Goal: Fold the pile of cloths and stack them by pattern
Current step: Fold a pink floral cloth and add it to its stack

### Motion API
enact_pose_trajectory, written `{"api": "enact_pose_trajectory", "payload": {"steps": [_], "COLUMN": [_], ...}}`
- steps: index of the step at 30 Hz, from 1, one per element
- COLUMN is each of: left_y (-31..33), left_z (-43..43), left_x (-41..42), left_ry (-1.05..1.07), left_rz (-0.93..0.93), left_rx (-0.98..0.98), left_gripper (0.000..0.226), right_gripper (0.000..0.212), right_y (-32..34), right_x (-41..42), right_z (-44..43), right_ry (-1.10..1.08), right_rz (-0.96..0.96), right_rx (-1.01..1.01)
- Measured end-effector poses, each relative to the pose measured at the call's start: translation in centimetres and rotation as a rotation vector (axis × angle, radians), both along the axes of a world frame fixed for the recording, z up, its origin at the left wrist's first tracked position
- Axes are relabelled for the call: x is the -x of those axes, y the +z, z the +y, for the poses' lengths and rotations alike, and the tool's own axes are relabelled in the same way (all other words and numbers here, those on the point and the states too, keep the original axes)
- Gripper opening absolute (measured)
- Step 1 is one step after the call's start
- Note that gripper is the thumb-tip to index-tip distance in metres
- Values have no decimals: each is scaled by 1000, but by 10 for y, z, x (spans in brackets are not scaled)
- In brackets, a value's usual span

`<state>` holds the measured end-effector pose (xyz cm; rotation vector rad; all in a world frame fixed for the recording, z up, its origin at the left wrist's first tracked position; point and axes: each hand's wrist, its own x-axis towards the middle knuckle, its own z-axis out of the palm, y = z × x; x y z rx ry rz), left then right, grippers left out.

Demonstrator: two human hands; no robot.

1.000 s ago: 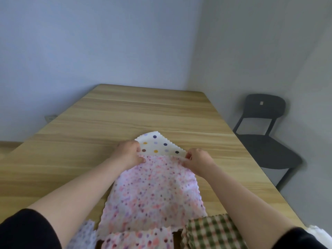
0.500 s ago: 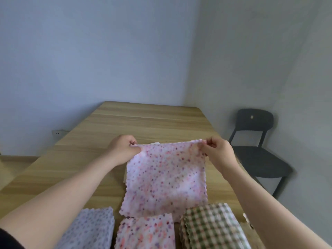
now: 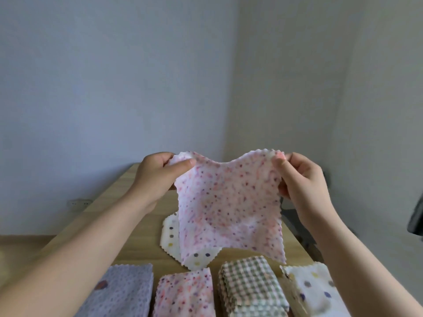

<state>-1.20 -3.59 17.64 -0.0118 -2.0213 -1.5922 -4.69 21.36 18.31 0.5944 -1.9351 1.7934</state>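
Pink speckled cloth [image 3: 229, 207] aloft above table [image 3: 146, 252]

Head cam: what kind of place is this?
Probably a plain room in a home or small office, not a workshop: bare pale walls, a wooden table set near the corner, and a wall socket low down. Nothing industrial shows.

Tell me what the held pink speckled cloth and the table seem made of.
Pink speckled cloth: thin, soft fabric, possibly microfibre, matte; it sags limp and has zigzag-cut edges. Table: wood or wood-look laminate, low sheen; straight grain lines show.
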Motion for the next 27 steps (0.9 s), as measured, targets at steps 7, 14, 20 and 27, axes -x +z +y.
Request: {"api": "enact_pose_trajectory", "payload": {"steps": [7, 14, 20, 27], "left_y": [4, -71, -127, -150], "left_z": [35, 46, 56, 57], "left_x": [-37, -44, -40, -49], "left_ry": [-149, -137, -82, -95], "left_rz": [-33, -285, -374, -379], "left_rx": [-162, -220, -241, -363], "left_gripper": [29, 33, 27, 23], "right_gripper": [41, 44, 39, 39], "right_y": [5, -65, -120, -139], "right_x": [-54, -66, -67, -65], "right_z": [24, 23, 13, 9], "right_ry": [105, 115, 207, 114], "right_rz": [-2, -181, -355, -218], "right_rx": [118, 241, 301, 102]}}
